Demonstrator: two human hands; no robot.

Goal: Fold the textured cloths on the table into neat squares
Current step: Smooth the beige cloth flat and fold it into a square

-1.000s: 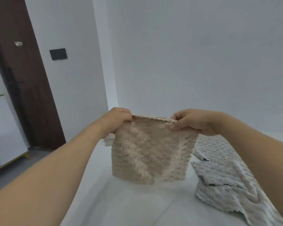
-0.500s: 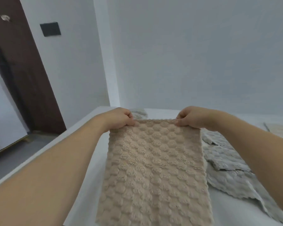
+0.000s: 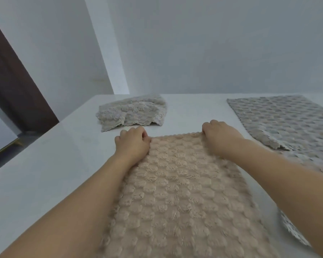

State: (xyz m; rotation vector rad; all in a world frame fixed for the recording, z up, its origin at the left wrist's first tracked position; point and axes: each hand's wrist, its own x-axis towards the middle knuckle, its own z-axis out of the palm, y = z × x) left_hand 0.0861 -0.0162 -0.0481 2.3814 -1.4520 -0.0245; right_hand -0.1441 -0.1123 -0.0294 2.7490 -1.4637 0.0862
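A beige bubble-textured cloth lies spread flat on the white table, running from its far edge toward me. My left hand pinches the cloth's far left corner and my right hand pinches its far right corner, both low on the table. A grey textured cloth lies flat to the right, partly under my right forearm. A folded pale cloth sits beyond my left hand.
White walls stand close behind the table. A dark brown door is at the left past the table's left edge. Bare white tabletop shows to the left of the beige cloth.
The beige cloth, held up in the air a second ago, has come down and now lies flat on the table. My view has tilted downward.
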